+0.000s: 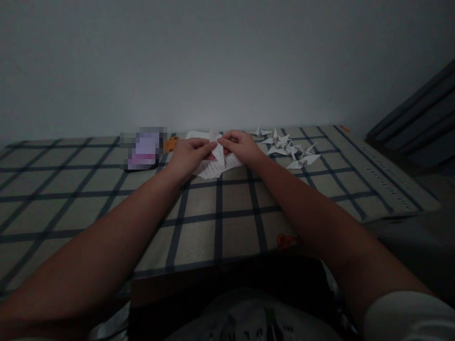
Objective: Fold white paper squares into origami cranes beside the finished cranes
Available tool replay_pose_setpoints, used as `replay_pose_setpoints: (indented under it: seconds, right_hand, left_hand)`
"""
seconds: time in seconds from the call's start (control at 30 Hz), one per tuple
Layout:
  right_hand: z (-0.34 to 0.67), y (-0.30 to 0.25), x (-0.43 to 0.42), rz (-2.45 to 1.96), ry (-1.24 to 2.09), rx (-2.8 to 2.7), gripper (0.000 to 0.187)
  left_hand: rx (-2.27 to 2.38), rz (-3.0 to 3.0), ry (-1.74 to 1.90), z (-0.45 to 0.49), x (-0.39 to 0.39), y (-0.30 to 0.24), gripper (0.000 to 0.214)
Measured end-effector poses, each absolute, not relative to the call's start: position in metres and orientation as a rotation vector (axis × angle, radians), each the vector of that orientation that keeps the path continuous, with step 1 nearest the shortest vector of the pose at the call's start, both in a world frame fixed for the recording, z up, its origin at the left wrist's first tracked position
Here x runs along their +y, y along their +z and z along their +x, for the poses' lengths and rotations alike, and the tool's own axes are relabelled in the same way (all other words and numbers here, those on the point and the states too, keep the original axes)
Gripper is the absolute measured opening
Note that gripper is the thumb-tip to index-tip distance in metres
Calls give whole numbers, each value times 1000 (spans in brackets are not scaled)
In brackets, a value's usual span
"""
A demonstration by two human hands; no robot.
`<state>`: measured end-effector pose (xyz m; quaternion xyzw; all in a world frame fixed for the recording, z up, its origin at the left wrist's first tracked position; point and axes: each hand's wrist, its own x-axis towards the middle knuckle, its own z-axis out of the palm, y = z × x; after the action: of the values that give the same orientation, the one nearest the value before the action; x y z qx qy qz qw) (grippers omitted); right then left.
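Both arms reach forward over a checked cloth. My left hand and my right hand meet at a small folded piece of white paper, each pinching it with fingers closed. Under the hands lies a loose stack of printed white sheets. The fingertips of the two hands nearly touch over the fold.
Several finished white paper cranes lie in a cluster to the right of my hands. A blurred purple object sits to the left, with a small orange thing beside it. A plain wall rises behind; a dark slatted surface stands at the far right.
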<state>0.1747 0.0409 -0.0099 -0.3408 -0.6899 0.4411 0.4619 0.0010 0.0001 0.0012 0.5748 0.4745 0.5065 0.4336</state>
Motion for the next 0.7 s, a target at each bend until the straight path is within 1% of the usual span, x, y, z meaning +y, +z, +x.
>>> replay_pose_setpoints:
  seconds: [0.07,0.3,0.57,0.7]
  right_hand:
    - [175,-11,42,-834,1103,-1706,25]
    - [176,-10,42,-867,1003,-1716,25]
    - [173,-18,48,-835,1128,-1658,22]
    - [175,-22,52,-791,1039,-1789,25]
  left_hand:
    - [1191,1445,1252,1,0,2,27]
    - [1149,1393,1245,2,1,0,27]
    - [1182,1337,1295,1,6,-3,22]
    - [1129,1282,1246,2,6,-4,23]
